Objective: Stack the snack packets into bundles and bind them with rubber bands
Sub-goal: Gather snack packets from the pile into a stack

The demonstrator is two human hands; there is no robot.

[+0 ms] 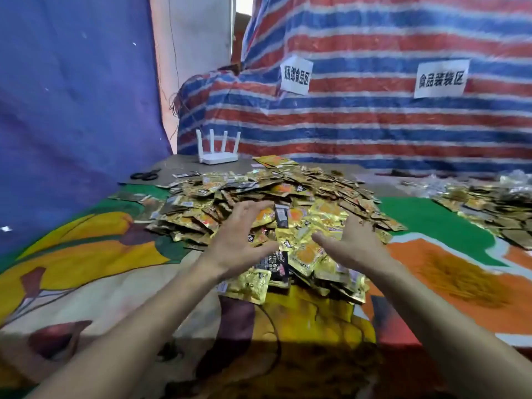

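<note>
A big loose pile of gold snack packets (302, 194) covers the middle of the table, with some black-backed packets mixed in. My left hand (239, 234) reaches over the near left part of the pile, fingers spread and fairly straight, holding nothing. On the near right part of the pile, my right hand (351, 240) lies with its fingers extended and its thumb pointing left across the packets. Between the two hands are several gold packets (305, 249). No rubber bands can be made out.
A second heap of packets (495, 208) lies at the far right. Black scissors (145, 175) and a white router (218, 152) sit at the back left. A colourful patterned cloth (86, 254) covers the table. Striped tarp with two paper signs hangs behind.
</note>
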